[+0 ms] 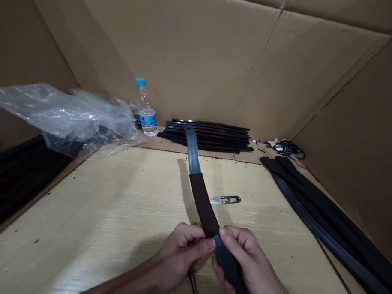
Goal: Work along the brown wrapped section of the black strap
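A long dark strap (193, 153) runs from the lower middle up toward the back of the table, with a dark brown sleeve (204, 202) around its middle. My left hand (183, 250) pinches the strap's left edge, thumb at the sleeve's lower end. On the right edge, my right hand (243, 252) grips the strap, its thumb beside that same sleeve end and its fingers curled underneath. Small thread snips (228, 200) lie on the table just right of the sleeve.
Black strips (211, 135) are stacked at the back beside a water bottle (147, 110). Clear plastic (92, 120) covers part of a dark pile (26, 174) at left. More black straps (317, 211) lie at right, below tangled cords (288, 149). Cardboard walls (193, 57) surround the wooden table (104, 201).
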`<state>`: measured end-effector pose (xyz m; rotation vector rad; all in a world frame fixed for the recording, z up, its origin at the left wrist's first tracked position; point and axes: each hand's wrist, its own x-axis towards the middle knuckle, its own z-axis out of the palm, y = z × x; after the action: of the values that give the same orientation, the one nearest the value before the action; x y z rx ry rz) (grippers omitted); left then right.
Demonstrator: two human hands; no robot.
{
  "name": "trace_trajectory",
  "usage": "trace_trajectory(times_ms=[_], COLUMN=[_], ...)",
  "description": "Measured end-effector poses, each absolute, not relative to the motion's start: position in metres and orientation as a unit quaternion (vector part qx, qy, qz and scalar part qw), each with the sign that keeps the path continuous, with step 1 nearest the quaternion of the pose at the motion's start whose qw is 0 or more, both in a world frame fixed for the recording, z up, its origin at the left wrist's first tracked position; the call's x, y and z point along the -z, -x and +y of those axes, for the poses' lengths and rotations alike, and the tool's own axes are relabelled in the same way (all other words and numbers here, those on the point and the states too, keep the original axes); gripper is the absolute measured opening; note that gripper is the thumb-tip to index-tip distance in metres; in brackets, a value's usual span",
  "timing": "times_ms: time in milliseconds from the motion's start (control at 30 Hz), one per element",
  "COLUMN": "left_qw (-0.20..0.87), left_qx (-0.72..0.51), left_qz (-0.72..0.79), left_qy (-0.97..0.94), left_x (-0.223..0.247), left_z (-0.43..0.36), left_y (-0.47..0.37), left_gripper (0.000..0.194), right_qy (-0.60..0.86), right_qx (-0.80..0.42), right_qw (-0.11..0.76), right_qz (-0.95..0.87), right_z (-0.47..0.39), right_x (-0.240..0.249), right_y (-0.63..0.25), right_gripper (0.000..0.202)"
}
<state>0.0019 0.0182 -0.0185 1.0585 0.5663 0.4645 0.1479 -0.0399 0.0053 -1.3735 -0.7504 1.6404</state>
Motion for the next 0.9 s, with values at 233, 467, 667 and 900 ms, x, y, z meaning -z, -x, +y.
trace_trajectory(times_ms=[233, 467, 667, 900], left_qw=[0.791, 0.761, 0.825, 0.787], left_qx=[-0.243, -0.283, -0.286, -0.28], left_qz=[0.246, 0.314, 0.2, 0.253], left_qy=[-0.505, -0.492, -0.445, -0.488], left_x=[0.017, 0.019, 0.016, 0.019], left_z=[0.019, 0.025, 0.025, 0.022], left_y=[-0.004, -0.01, -0.012, -0.006], left_gripper=[0.046, 0.044, 0.04, 0.045], right_qy=[0.545, 0.504, 0.513, 0.487], right_qx=[-0.662, -0.649, -0.646, -0.674], right_qw=[0.437, 0.502, 0.496, 0.466], right_qz=[-0.271, -0.27, -0.271, -0.301], right_z=[-0.039, -0.037, -0.04, -0.038], right_x=[-0.009, -0.014, -0.002, -0.003], right_y=[-0.149, -0.156, -0.157, -0.158], right_gripper=[0.049, 0.035, 0.045, 0.037])
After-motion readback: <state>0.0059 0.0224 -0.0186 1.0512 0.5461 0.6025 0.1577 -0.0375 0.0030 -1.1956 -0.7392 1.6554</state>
